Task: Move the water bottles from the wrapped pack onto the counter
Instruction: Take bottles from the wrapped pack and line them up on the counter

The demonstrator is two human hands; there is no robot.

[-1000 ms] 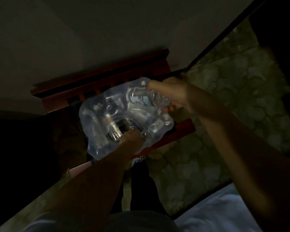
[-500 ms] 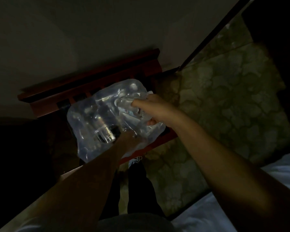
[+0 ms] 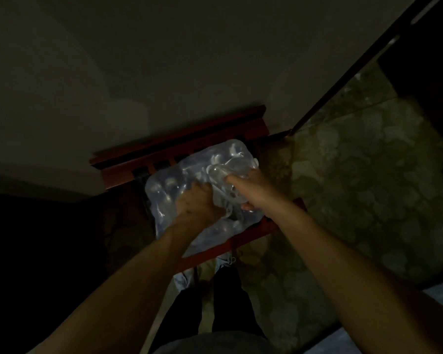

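Really dim shot, so details are rough. The pack of water bottles wrapped in clear, crinkly shrink plastic sits on a dark red wooden stand with slatted rails, pushed up against a plain pale wall. The wrap is glossy and lumpy, catching little highlights where the rounded bottle tops push up under it.

Floor is a greenish mottled stone-look tile, kind of cloudy patterned, and a thin dark line runs diagonally along the wall edge on the right. A pale cloth-like patch shows at the bottom right corner.

The left hand is planted in the middle of the pack, fingers curled down into the plastic, looks like it's bunching the wrap, though I can't tell exactly what it's got. The right hand is at the pack's right end, fingers wrapped around a clear plastic bottle lying tilted at the top of the pack, thumb underneath.
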